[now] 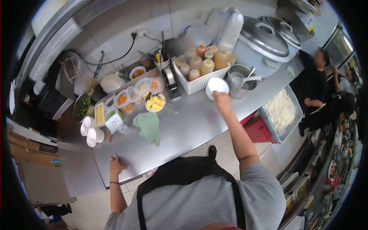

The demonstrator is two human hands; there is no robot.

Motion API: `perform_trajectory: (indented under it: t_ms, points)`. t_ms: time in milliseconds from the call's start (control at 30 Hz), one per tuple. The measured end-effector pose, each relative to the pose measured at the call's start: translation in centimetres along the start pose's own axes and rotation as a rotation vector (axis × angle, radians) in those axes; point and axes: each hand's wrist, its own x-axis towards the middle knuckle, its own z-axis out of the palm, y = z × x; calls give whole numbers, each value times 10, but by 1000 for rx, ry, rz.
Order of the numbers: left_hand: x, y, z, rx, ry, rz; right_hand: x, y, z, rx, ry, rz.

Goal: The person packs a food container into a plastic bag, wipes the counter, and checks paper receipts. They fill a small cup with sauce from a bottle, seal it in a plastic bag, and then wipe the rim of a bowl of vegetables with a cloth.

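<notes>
Your right hand (220, 99) grips the white bowl (218, 84) just beside the bottle basket (200, 81) and metal pot (239, 91); your left hand (116, 166), loosely spread, is at the edge of the counter (184, 128), near white cups (96, 135).

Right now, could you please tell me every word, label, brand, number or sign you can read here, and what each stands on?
No text can be read with certainty.
White-and-green carton on the counter: print too small and blurred.
Pale sheets at upper left: any writing is too blurred.
</notes>
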Motion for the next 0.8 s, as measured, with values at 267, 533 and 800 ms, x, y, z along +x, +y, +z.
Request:
perform_trajectory:
  t_ms: [267,533,800]
  points:
    - [-27,23,50,-306,412,-170,23,60,-28,53,-285,-254]
    - [-88,89,46,-374,509,-673,332,241,-171,144,120,57]
    - [-137,173,40,-495,709,-716,482,362,11,-45,-139,498]
